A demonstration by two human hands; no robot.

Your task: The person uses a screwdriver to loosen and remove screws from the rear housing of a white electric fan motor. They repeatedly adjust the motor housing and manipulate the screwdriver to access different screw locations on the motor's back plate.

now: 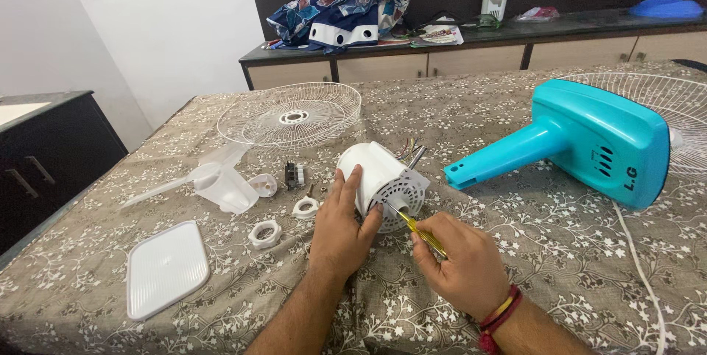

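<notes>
Table under floral brown cloth (515, 252), white fan grille (291, 116), turquoise fan base (589, 141), perhaps plastic rings (265, 234)

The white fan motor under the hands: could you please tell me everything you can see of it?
The white fan motor is a squat drum with a smooth, plastic-looking casing, lying on its side on the patterned tablecloth. Its perforated round face points toward the wearer. Coloured wires and a metal shaft stick out at the far end. The left hand grips its left side, and the right hand puts the tip of a yellow-handled screwdriver against the face.
</notes>
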